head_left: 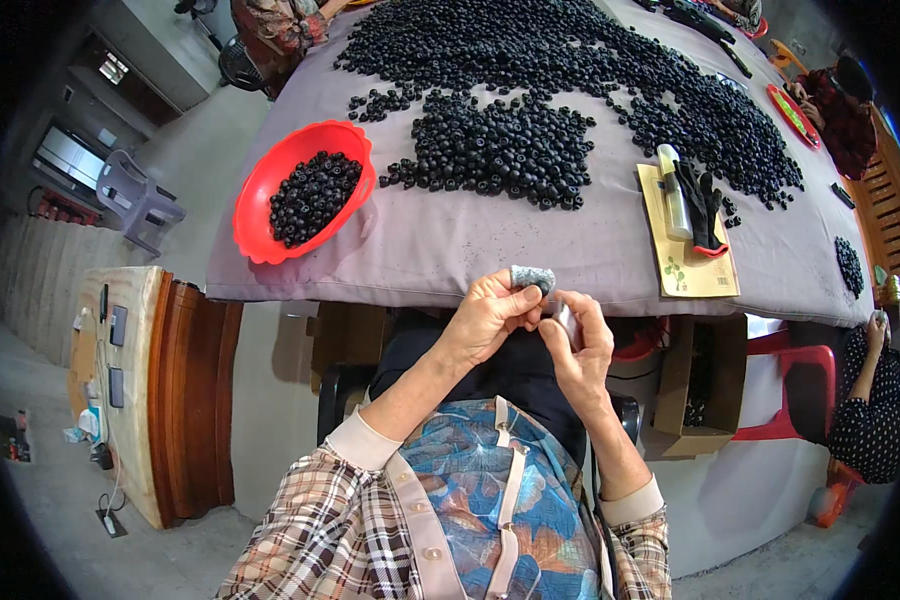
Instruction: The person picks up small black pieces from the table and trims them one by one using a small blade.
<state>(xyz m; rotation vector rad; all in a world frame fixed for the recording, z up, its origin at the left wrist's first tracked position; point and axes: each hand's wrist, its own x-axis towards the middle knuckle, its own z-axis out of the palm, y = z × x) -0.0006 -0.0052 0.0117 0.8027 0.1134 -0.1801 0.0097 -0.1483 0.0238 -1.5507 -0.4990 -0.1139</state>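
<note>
My left hand (492, 318) is closed in front of the table's near edge, with a grey speckled wrap (532, 279) around a fingertip. It pinches a small black bead (544, 290), mostly covered by the fingers. Close beside it, my right hand (584, 352) curls around a small, pale, shiny object (568, 325) whose kind I cannot make out. Beyond my hands, a loose pile of black beads (500, 145) lies on the grey cloth. To the left, a red scalloped bowl (254, 205) holds more black beads (315, 197).
A yellow envelope (700, 275) carries a clear tube (674, 200) and a black glove (707, 210). A larger mass of beads (490, 50) covers the far table. Other people sit around it, one (875, 400) at right. Below the table stands an open cardboard box (685, 385).
</note>
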